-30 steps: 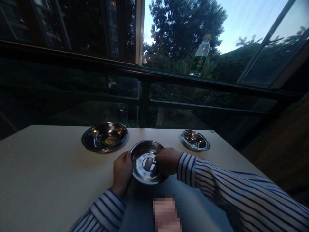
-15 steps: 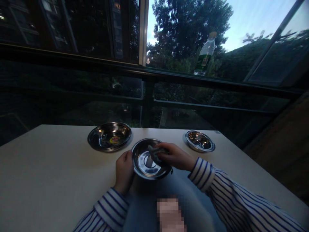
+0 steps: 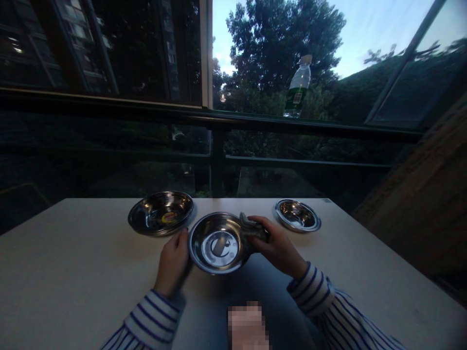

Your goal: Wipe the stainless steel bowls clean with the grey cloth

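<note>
A shiny round metal bowl (image 3: 221,245) is held up in front of me, tilted so that its inside faces my view. My left hand (image 3: 173,262) grips its left rim, thumb on top and the other fingers mostly hidden behind. In my right hand (image 3: 275,245) a crumpled dark grey cloth (image 3: 251,231) is bunched at the bowl's right rim. Cloth and hand cover that part of the rim, and I cannot tell whether the fingers also touch the metal.
On the white table (image 3: 91,272), a larger metal bowl (image 3: 160,214) with a yellow and red sticker stands back left. A smaller metal bowl (image 3: 297,215) stands back right. Behind the table is a window with a dark rail (image 3: 255,119); a green-labelled bottle (image 3: 299,87) stands there.
My right hand has drawn the cloth from inside the bowl out to its right rim. The bowl and my left hand have shifted slightly left in view, and the view itself has moved a little.
</note>
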{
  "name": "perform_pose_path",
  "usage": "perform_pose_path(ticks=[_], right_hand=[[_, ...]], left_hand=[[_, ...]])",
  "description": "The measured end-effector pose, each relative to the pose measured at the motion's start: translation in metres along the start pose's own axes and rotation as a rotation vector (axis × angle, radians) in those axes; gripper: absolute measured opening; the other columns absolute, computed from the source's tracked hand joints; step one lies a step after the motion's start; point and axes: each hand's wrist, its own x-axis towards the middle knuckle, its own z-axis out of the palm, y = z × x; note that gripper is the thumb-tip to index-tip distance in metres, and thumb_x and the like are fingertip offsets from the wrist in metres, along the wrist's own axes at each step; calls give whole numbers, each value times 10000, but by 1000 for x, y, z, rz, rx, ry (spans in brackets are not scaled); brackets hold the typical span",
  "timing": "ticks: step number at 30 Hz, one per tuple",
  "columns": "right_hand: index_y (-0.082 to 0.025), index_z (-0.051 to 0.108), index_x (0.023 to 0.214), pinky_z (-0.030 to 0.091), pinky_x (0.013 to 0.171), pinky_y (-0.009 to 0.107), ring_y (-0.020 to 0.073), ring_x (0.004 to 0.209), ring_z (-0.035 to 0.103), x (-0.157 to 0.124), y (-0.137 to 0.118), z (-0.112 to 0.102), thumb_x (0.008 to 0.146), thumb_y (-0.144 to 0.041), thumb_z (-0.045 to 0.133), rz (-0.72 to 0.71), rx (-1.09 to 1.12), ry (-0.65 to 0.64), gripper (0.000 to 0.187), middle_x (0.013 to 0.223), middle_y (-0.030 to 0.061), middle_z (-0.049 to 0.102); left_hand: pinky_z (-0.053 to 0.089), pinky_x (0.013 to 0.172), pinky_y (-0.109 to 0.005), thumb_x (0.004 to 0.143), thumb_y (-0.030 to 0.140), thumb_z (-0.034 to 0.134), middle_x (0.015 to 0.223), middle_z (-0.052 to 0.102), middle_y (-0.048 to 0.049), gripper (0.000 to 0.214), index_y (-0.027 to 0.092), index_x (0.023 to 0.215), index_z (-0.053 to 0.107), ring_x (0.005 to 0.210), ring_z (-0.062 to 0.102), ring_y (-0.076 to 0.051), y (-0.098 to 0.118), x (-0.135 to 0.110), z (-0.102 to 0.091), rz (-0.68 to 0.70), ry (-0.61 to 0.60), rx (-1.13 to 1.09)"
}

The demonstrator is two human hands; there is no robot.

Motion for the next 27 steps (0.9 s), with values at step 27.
perform_pose_path(ticks=[27], right_hand=[[-154, 501, 1140, 478, 799, 377, 220, 975, 487, -33, -18, 23, 840, -135, 444, -535, -491, -243, 306, 1121, 116, 545]], left_hand=[[347, 394, -205, 692, 431, 561, 518, 588, -2, 289, 144, 699, 531, 417, 504, -103, 16, -54, -5, -435, -262, -564]])
